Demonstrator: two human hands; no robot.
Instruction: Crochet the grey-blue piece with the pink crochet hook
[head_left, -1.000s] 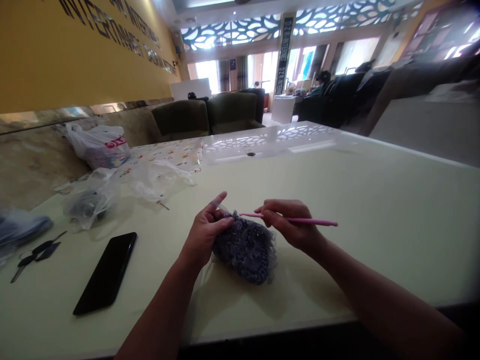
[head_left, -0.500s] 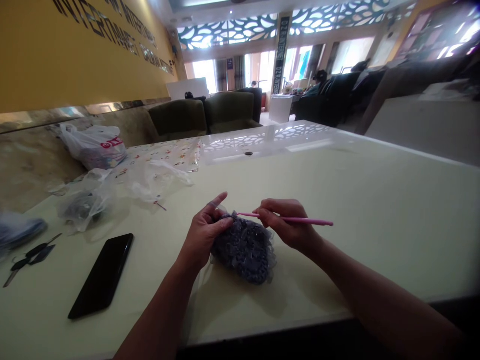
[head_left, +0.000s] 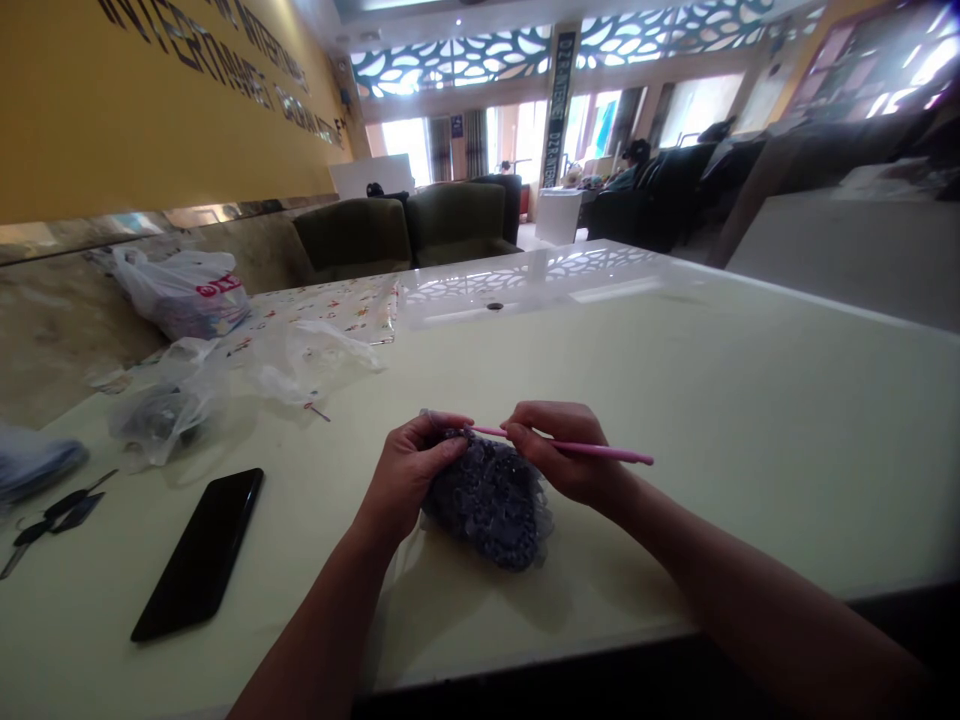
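A dark blue-grey crocheted piece [head_left: 491, 505] with a ruffled, sheer edge is held just over the table's near part. My left hand [head_left: 412, 460] pinches its upper left edge between thumb and fingers, and a strand of yarn seems to loop over the index finger. In my right hand [head_left: 562, 450] is a pink crochet hook [head_left: 604, 452], gripped like a pencil. The hook's tip meets the top edge of the piece, close to my left fingertips. Whether a loop sits on the tip is too small to tell.
On the left of the pale table [head_left: 712, 400] lie a black phone [head_left: 199, 555], keys [head_left: 56, 515] and a clear plastic bag [head_left: 169, 400] with something dark inside. Farther back stand a full white carrier bag [head_left: 184, 290] and green armchairs [head_left: 457, 225]. A person [head_left: 630, 170] sits in the background.
My left index finger has come down from pointing up to lie along the piece's top edge. The hook's back end has dipped and shifted slightly left with my right hand.
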